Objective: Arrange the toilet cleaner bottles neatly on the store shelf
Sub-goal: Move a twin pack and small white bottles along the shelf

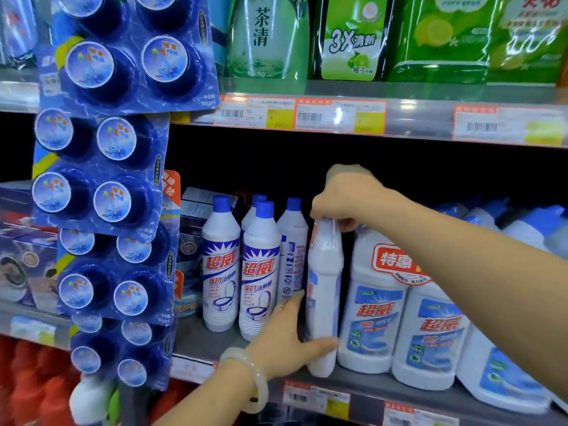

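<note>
The right hand (pixel 344 198) pinches the neck of a white toilet cleaner bottle (pixel 324 290), fingers curled over its film-wrapped top. The left hand (pixel 285 336) clasps the same bottle low down, with the thumb across its front and the fingers up its left side. The bottle stands roughly upright at the front lip of the shelf (pixel 196 342). Whether its base rests there or hangs just above, I cannot tell.

Left of this bottle, close by, stand slim blue-capped bottles (pixel 261 272); wide-bodied ones (pixel 375 302) press in on its right. The gap is narrow, so a push inward at an angle would likely knock a slim neighbour, and those look tall and easy to topple, one into the next. The wrap under the upper hand looks slippery, so a lift by the neck alone may slide. Since the base sits so near the lip, letting go early could tip the bottle forward off the shelf.
</note>
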Motion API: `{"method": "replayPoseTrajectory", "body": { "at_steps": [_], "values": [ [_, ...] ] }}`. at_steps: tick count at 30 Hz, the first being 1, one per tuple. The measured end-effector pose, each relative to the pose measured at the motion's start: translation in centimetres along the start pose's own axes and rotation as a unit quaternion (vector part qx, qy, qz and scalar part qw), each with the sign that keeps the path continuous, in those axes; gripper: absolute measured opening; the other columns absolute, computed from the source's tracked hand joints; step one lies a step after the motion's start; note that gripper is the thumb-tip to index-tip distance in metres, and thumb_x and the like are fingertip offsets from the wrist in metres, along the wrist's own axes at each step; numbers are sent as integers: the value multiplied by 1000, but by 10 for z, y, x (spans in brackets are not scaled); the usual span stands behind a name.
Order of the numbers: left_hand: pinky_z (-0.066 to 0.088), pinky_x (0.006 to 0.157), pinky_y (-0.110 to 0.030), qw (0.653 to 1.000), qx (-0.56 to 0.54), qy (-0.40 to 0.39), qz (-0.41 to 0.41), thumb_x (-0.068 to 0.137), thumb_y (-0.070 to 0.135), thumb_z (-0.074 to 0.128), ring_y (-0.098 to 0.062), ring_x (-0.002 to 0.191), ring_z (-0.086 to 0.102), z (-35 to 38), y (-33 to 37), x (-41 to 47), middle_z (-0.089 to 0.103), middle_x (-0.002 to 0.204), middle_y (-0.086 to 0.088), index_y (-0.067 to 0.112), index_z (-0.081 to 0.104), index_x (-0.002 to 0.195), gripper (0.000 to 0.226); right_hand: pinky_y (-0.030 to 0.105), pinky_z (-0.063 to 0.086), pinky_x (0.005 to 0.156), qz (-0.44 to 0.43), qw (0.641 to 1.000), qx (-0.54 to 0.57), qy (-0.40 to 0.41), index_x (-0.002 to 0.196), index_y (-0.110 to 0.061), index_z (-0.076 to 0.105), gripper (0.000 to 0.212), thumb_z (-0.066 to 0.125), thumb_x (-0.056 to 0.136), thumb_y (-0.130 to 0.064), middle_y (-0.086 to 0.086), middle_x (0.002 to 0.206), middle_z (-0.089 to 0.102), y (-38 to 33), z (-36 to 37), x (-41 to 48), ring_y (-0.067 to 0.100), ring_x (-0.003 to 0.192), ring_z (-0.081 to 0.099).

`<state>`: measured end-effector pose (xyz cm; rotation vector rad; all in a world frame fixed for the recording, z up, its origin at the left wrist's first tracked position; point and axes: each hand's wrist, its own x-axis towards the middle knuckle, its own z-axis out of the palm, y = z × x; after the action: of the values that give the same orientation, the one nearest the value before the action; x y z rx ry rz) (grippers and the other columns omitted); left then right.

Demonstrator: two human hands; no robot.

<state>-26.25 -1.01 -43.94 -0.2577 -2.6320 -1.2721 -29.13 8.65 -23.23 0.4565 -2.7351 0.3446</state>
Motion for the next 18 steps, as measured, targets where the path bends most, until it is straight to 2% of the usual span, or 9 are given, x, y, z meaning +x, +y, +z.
{"method": "replayPoseTrajectory", "body": {
  "at_steps": [1, 3, 5, 7, 10, 13, 15, 17, 18],
  "values": [
    [33, 105, -18, 999, -32, -11, -1, 61, 57, 74, -2, 127, 36, 0, 1, -4, 36, 135, 18, 39, 22, 134, 92, 20, 44, 42, -13, 1000, -2, 18, 54, -9, 52, 19, 61, 69, -16, -1, 24, 47, 2, -1, -7, 21, 37, 56],
    [36, 87, 0, 994, -103, -26, 7, 66, 38, 80, 10, 116, 39, 1, 5, -11, 33, 128, 27, 45, 11, 129, 94, 18, 35, 40, -33, 999, -1, 33, 55, -10, 50, 23, 63, 72, -20, 1, 36, 52, 9, -4, -21, 20, 41, 55],
    [38, 73, 4, 983, -182, -20, 7, 75, 22, 74, 23, 102, 46, 1, 5, -15, 37, 122, 32, 43, 13, 129, 84, 20, 36, 42, -41, 999, 24, 21, 68, -8, 58, 20, 66, 74, -25, 4, 56, 59, 19, -10, -34, 20, 49, 58],
    [42, 75, 0, 969, -247, 15, 14, 77, 21, 72, 28, 96, 49, -1, 2, -16, 43, 119, 34, 42, 23, 128, 73, 23, 45, 51, -58, 996, 68, 2, 84, -8, 64, 22, 69, 75, -27, 8, 72, 65, 32, -18, -44, 23, 62, 64],
    [51, 80, -14, 956, -286, 69, 7, 58, 33, 84, 8, 101, 61, 0, -1, -13, 59, 121, 16, 30, 37, 128, 84, 31, 55, 63, -91, 980, 176, -23, 93, -10, 65, 21, 72, 76, -19, 10, 82, 66, 56, -22, -56, 24, 68, 65],
    [57, 81, -30, 953, -276, 124, -5, 44, 26, 91, -6, 96, 67, 5, 0, -9, 67, 110, 5, 24, 46, 115, 84, 43, 54, 82, -107, 968, 225, 10, 102, -12, 61, 29, 73, 76, -15, 10, 91, 65, 77, -16, -64, 27, 79, 63],
    [58, 78, -38, 949, -282, 141, -21, 41, 23, 90, -13, 91, 69, 9, 4, -7, 69, 106, -3, 17, 48, 113, 83, 34, 52, 76, -68, 945, 318, 42, 111, -18, 51, 43, 74, 75, -12, 4, 84, 60, 90, -6, -79, 16, 73, 57],
    [59, 64, -30, 944, -295, 144, -29, 52, 10, 88, -11, 81, 70, 13, 7, -6, 69, 102, -8, 11, 49, 112, 72, 15, 51, 69, -16, 917, 393, 73, 117, -25, 43, 58, 77, 71, -14, -5, 89, 58, 107, 11, -106, 4, 77, 58],
    [56, 58, -23, 941, -305, 144, -29, 58, 4, 84, -8, 76, 70, 14, 10, -6, 69, 100, -8, 10, 49, 111, 65, 14, 51, 72, 9, 918, 389, 77, 116, -31, 41, 62, 79, 69, -17, -10, 95, 58, 116, 25, -123, 1, 83, 58]
  ]
}}
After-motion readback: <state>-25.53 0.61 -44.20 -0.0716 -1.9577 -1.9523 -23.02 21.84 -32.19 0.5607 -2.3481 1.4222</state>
